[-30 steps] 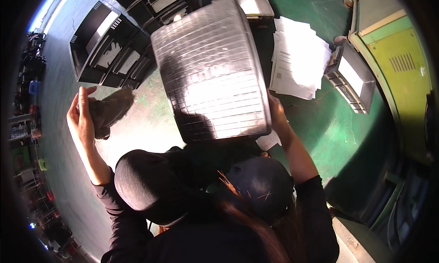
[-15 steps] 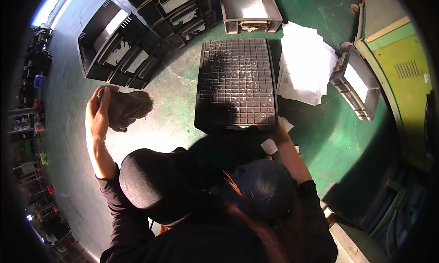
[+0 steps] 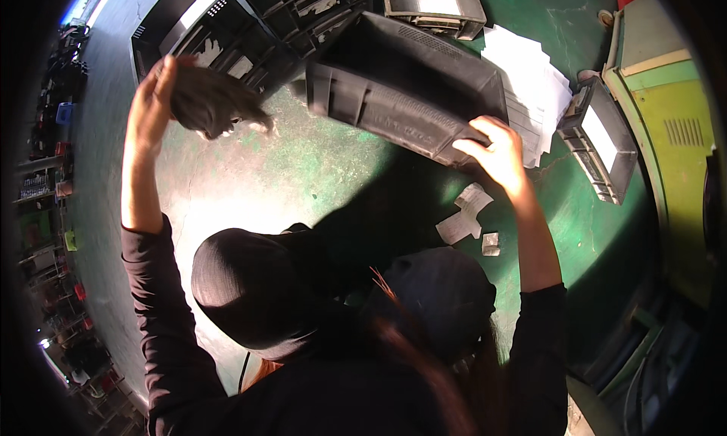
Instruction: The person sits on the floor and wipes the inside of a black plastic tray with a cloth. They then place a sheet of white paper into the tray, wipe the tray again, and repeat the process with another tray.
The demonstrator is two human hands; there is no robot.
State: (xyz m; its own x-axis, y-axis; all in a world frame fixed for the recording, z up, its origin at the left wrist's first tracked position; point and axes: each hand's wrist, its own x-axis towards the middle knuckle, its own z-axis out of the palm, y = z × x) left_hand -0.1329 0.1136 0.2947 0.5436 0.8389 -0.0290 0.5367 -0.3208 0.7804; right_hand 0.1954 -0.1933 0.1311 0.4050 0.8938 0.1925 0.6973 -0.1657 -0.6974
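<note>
My left hand [image 3: 149, 118] is raised at the left and closed round a bunched dark cloth rag [image 3: 206, 99], which hangs out toward the middle and is slightly blurred. A black plastic crate [image 3: 379, 114] is tilted in the upper middle, with its hollow inside partly showing. My right hand [image 3: 496, 154] grips the crate's near right corner, with the thumb along its outer side and the fingers over the rim. A gap separates the rag from the crate.
Black crates [image 3: 227, 53] stand at the upper left. A grey crate [image 3: 462, 25] with paper inside stands at the top, beside loose white sheets [image 3: 522, 65]. Another crate [image 3: 606, 175] and a yellow-green cabinet [image 3: 681, 163] are at the right. Paper scraps [image 3: 459, 228] lie on the green floor.
The crate has turned from bottom up to showing its open inside, and moved farther away. My right hand now grips its corner in plain view. My left hand has moved farther forward with the rag.
</note>
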